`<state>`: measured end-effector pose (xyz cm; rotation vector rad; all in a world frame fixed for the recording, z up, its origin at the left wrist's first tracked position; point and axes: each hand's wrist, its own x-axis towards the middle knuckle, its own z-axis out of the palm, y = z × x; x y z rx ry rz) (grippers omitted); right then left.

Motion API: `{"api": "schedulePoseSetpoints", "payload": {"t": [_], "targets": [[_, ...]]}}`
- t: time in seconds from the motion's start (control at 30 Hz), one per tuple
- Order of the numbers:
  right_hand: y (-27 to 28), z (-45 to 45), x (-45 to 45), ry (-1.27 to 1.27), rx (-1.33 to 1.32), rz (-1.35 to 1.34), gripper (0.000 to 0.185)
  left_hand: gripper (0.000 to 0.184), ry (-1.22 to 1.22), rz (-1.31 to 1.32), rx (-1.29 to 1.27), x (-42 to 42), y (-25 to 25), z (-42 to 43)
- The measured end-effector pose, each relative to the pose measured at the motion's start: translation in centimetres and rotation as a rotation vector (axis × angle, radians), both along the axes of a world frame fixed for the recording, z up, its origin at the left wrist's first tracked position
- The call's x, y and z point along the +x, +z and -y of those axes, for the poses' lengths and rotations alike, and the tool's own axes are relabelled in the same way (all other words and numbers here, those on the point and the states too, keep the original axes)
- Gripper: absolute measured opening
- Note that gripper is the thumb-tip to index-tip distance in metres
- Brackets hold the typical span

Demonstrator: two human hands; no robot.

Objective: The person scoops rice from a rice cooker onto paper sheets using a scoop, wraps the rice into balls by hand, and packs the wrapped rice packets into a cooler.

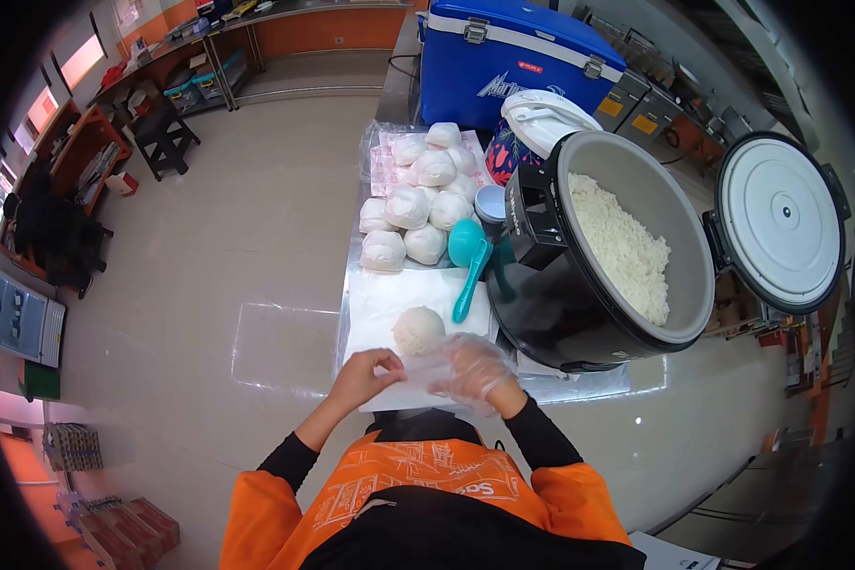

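Note:
A rounded mound of white rice (418, 331) lies on a sheet of white wrapping paper (375, 309) in front of me. My left hand (368, 376), bare, is closed in a pinch at the near edge of the paper, on the loose clear plastic stretching across from the other hand. Inside a clear plastic glove (492, 380) is my right hand (473, 369), just right of the rice mound, its fingers loosely bent and apart. A turquoise rice scoop (468, 271) rests at the paper's upper right. Several white paper-wrapped bundles (408, 207) are piled beyond the paper.
To the right stands a large black rice cooker (560, 304) full of cooked rice (617, 247), its round lid (781, 223) swung open. Behind are a small blue-grey cup (491, 202), a patterned container with a white lid (546, 122) and a blue cooler box (513, 66).

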<state>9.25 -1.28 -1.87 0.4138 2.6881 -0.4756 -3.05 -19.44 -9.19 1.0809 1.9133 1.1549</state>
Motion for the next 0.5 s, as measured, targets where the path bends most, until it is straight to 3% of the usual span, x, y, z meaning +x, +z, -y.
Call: {"api": "schedulePoseSetpoints", "payload": {"t": [0.07, 0.13, 0.2, 0.23, 0.37, 0.47, 0.5], "targets": [[-5.8, -0.3, 0.6, -0.029, 0.130, -0.028, 0.026, 0.017, 0.106, -0.145, 0.094, -0.5, 1.0, -0.5], [-8.2, -1.3, 0.6, -0.123, 0.121, -0.297, 0.020, 0.018, 0.153, -0.346, 0.136, -1.4, 1.8, -1.0], [-8.9, -2.6, 0.7, -0.127, 0.004, -0.640, 0.016, 0.019, 0.108, -0.317, -0.033, -3.1, 1.5, -0.7], [-8.6, -3.2, 0.7, -0.166, -0.040, -0.643, 0.016, 0.020, 0.085, -0.303, -0.118, -3.8, 1.2, -0.6], [-8.2, -4.0, 0.1, -0.333, -0.111, -0.656, 0.017, 0.026, 0.362, 0.121, 0.108, -4.8, -3.2, -1.4], [-11.7, -4.4, -1.1, -0.394, -0.040, -0.682, 0.017, 0.027, 0.529, 0.092, 0.191, -4.0, -7.1, -2.5], [-12.1, -4.2, -1.6, -0.406, -0.009, -0.692, 0.017, 0.026, 0.564, -0.031, 0.124, -3.5, -6.8, -2.8]]}}
